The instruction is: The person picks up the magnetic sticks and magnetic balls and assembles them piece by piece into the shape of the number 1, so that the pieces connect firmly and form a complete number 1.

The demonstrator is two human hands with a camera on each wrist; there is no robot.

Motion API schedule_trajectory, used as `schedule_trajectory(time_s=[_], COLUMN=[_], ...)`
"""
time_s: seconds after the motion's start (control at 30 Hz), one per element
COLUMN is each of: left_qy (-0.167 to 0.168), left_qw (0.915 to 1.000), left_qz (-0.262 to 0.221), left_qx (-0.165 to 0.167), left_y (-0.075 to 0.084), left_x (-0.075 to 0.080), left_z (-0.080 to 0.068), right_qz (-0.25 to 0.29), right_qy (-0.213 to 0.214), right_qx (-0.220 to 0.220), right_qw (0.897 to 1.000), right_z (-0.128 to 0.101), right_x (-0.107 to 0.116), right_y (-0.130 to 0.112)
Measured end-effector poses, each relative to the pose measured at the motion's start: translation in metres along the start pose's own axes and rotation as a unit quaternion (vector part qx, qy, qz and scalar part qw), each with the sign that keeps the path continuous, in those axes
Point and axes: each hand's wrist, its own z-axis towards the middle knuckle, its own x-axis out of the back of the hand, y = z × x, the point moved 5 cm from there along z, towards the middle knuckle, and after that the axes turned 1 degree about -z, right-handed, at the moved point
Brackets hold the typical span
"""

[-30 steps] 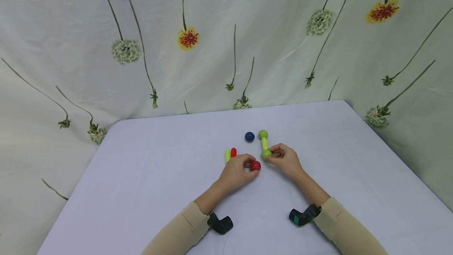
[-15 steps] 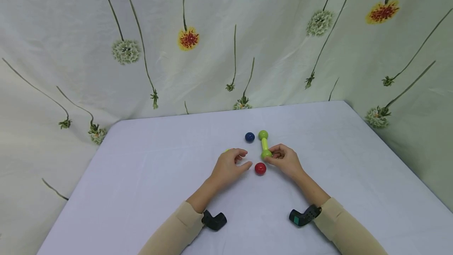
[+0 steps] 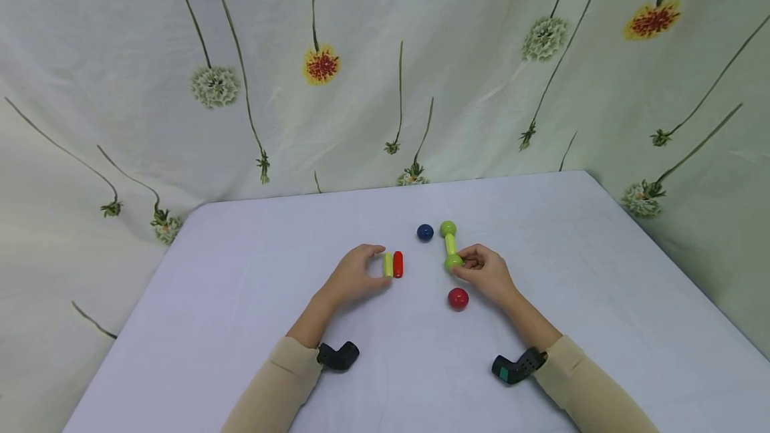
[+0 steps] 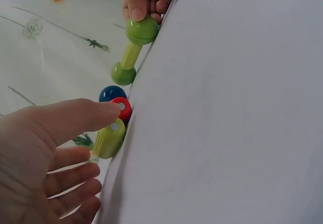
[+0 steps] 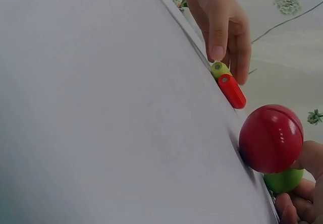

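My left hand (image 3: 355,274), thumb and fingers spread, is beside a yellow-green rod (image 3: 388,264). In the left wrist view the fingers (image 4: 75,181) stand apart from this rod. A red rod (image 3: 398,264) lies alongside it; both show a small metallic disc on the end in the left wrist view. My right hand (image 3: 486,274) pinches the near green ball (image 3: 453,262) of a dumbbell shape, where a yellow-green rod (image 3: 450,244) joins it to a far green ball (image 3: 448,228). A red ball (image 3: 458,299) lies on the table, nearer the body than the right hand.
A dark blue ball (image 3: 425,232) lies left of the far green ball. White cloth covers the table (image 3: 240,313). Behind it hangs a flower-printed curtain (image 3: 361,119). Black devices are strapped at the left wrist (image 3: 339,356) and right wrist (image 3: 519,366).
My left hand has let go of the red ball and moved left to the yellow-green rod. The red ball has rolled right and toward the body. My right hand keeps its place.
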Motion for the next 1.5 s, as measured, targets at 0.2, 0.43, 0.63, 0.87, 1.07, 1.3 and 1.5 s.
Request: schedule_trajectory(time_s=[0.2,0.43,0.63,0.87,1.07,1.3,1.5], left_qy=[-0.015,0.009,0.012,-0.067,-0.198,-0.241,-0.264], left_qw=[0.9997,0.9992,0.9988,0.9731,0.9233,0.8972,0.8879], left_qz=[-0.001,-0.011,-0.016,0.000,0.023,0.044,0.032], left_qx=[-0.018,-0.037,-0.044,-0.221,-0.328,-0.367,-0.375], left_y=[-0.001,-0.001,0.003,0.089,0.149,0.164,0.169], left_x=[-0.002,-0.004,-0.005,-0.034,-0.087,-0.116,-0.123], left_z=[0.000,-0.001,-0.001,-0.018,-0.029,-0.027,-0.025], right_qz=[0.002,-0.002,-0.001,0.000,0.009,0.006,0.003], right_qy=[-0.003,-0.005,0.001,0.002,-0.002,-0.003,0.001], right_qx=[-0.003,0.001,0.003,0.022,0.025,0.014,0.020], right_qw=[1.000,1.000,1.000,1.000,1.000,1.000,1.000], right_z=[0.000,-0.001,-0.001,-0.001,0.000,-0.001,-0.001], right_x=[0.000,0.000,0.000,0.001,0.002,0.001,0.003], right_y=[0.000,0.000,0.002,0.002,0.001,0.000,-0.002])
